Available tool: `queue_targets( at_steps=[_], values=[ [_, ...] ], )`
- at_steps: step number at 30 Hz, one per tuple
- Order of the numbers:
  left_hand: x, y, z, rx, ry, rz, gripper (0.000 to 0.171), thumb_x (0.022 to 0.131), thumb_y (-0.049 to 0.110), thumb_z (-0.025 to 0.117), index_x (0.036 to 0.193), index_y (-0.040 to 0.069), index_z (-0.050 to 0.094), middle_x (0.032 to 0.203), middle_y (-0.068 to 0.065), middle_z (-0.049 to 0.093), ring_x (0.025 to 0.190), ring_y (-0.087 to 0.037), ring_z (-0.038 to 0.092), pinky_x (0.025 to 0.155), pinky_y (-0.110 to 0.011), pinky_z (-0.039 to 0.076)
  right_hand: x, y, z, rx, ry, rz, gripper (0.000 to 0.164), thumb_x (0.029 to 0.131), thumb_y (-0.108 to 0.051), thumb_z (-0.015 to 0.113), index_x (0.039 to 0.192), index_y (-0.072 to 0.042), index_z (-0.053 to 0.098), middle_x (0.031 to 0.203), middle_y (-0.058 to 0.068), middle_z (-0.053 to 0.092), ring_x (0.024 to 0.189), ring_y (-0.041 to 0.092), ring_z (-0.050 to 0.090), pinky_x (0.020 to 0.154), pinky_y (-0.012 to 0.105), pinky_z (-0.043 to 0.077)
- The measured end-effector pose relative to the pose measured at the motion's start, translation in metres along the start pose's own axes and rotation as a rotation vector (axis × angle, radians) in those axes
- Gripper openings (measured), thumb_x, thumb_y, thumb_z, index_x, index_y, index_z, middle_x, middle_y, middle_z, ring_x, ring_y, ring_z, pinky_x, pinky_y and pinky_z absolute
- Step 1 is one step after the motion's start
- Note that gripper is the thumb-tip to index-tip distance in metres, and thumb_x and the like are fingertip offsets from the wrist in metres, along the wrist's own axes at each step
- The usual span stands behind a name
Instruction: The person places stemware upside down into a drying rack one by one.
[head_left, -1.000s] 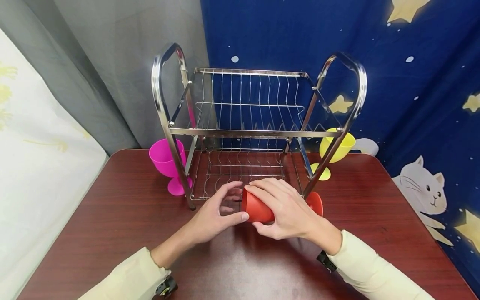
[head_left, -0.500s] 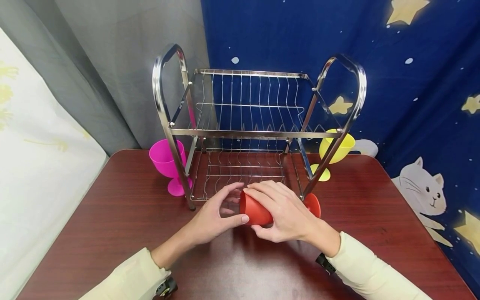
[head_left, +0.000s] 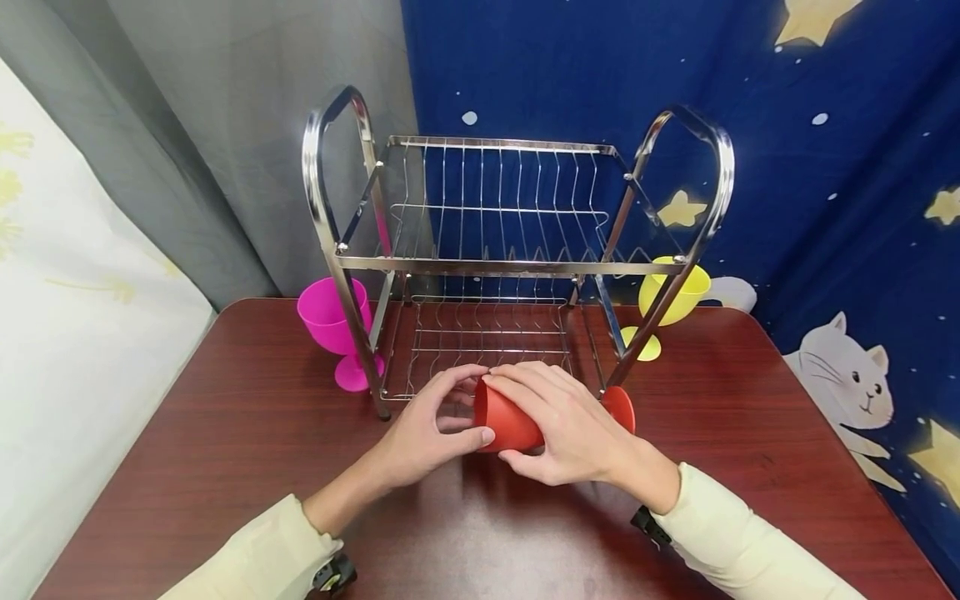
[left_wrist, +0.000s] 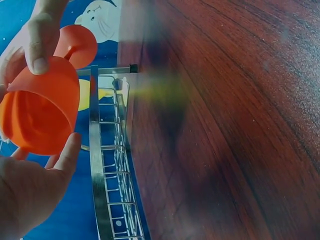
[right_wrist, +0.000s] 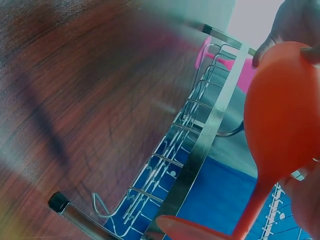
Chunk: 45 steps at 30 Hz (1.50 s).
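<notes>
Cream sleeves (head_left: pixel 258 546) covered the forearms, with a black strap (head_left: pixel 335 574) at the left wrist. The left hand (head_left: pixel 420 437) held the mouth of a red goblet (head_left: pixel 510 425), its thumb on the near side of the rim and its fingers curved round the far side. The right hand (head_left: pixel 573 425) gripped the bowl, fingers close together over the top, thumb low on the near side. The goblet was tipped sideways above the brown table (head_left: pixel 225 450), mouth to the left, foot (head_left: pixel 621 408) to the right. Behind it stood a 2-tier chrome rack (head_left: pixel 510 267). Beside the rack, 2 more goblets stood upright: a pink goblet (head_left: pixel 327 318) on the left, a yellow goblet (head_left: pixel 688 298) on the right. Beyond hung a gray curtain (head_left: pixel 262 125) and a starry blue curtain (head_left: pixel 540 75).
</notes>
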<state>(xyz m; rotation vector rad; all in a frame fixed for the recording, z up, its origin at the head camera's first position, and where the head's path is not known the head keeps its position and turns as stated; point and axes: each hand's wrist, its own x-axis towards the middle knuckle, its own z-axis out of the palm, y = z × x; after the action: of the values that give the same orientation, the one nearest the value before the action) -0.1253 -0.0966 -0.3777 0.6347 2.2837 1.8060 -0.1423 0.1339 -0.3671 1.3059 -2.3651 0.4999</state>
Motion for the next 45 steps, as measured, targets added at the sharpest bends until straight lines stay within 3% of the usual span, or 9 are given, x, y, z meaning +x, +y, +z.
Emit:
queue_targets(
  at_steps=[7,14,21,29,33,36,41,45],
  values=[
    [0.000,-0.003,-0.002,-0.005,0.006,0.025,0.066,0.082,0.018,0.076,0.140,0.025,0.046,0.126,-0.010,0.052,0.115,-0.036,0.053,0.091,-0.034,0.054,0.002,-0.002,-0.002,0.017,-0.033,0.033,0.080,0.075,-0.048,0.073,0.144,-0.018,0.045,0.141,0.002,0.050,0.126,0.019,0.048,0.094,0.040,0.050],
    [0.001,-0.002,-0.003,0.027,0.013,0.027,0.063,0.083,0.019,0.074,0.140,0.024,0.047,0.124,-0.010,0.053,0.111,-0.031,0.056,0.091,-0.032,0.054,0.001,0.001,-0.004,0.063,-0.048,0.059,0.079,0.076,-0.049,0.072,0.143,-0.016,0.046,0.141,0.002,0.048,0.126,0.019,0.048,0.093,0.040,0.052],
    [0.002,-0.003,-0.005,0.038,0.002,0.026,0.059,0.084,0.017,0.069,0.140,0.020,0.048,0.123,-0.010,0.055,0.110,-0.033,0.056,0.090,-0.030,0.054,0.001,0.003,-0.012,0.231,-0.126,0.136,0.069,0.081,-0.045,0.070,0.142,-0.023,0.047,0.142,-0.003,0.044,0.115,0.014,0.055,0.083,0.031,0.056],
    [0.005,-0.004,-0.007,0.032,-0.045,-0.010,0.049,0.086,0.016,0.059,0.134,0.021,0.053,0.113,-0.010,0.059,0.098,-0.024,0.060,0.079,-0.029,0.054,0.003,0.010,-0.021,0.449,-0.235,0.201,0.061,0.085,-0.039,0.070,0.141,-0.026,0.049,0.140,-0.009,0.045,0.123,0.009,0.048,0.094,0.033,0.051],
    [0.006,-0.007,-0.009,-0.017,-0.078,-0.029,0.048,0.087,0.015,0.054,0.135,0.015,0.052,0.113,-0.013,0.060,0.096,-0.025,0.061,0.078,-0.032,0.054,0.003,0.016,-0.024,0.629,-0.257,0.219,0.054,0.088,-0.030,0.070,0.139,-0.023,0.053,0.138,-0.004,0.049,0.124,0.017,0.049,0.095,0.036,0.051],
    [0.007,-0.006,-0.010,-0.076,-0.093,-0.088,0.047,0.088,0.017,0.050,0.135,0.015,0.052,0.117,-0.014,0.060,0.100,-0.025,0.060,0.080,-0.034,0.053,0.002,0.022,-0.026,0.780,-0.276,0.247,0.048,0.090,-0.022,0.067,0.136,-0.018,0.056,0.138,0.001,0.051,0.124,0.020,0.051,0.094,0.037,0.053],
    [0.007,-0.002,-0.010,-0.246,-0.126,-0.195,0.048,0.089,0.020,0.045,0.137,0.015,0.050,0.126,-0.014,0.054,0.107,-0.027,0.058,0.087,-0.038,0.054,0.000,0.032,-0.028,0.940,-0.284,0.264,0.041,0.094,-0.018,0.058,0.134,-0.011,0.058,0.138,0.004,0.053,0.128,0.021,0.048,0.099,0.040,0.050],
    [0.007,-0.001,-0.009,-0.361,-0.153,-0.227,0.050,0.089,0.020,0.043,0.138,0.014,0.048,0.131,-0.014,0.051,0.110,-0.028,0.058,0.091,-0.039,0.053,-0.001,0.038,-0.027,1.073,-0.254,0.211,0.039,0.097,-0.015,0.049,0.133,-0.002,0.057,0.138,0.012,0.054,0.131,0.022,0.046,0.102,0.039,0.047]
  ],
)
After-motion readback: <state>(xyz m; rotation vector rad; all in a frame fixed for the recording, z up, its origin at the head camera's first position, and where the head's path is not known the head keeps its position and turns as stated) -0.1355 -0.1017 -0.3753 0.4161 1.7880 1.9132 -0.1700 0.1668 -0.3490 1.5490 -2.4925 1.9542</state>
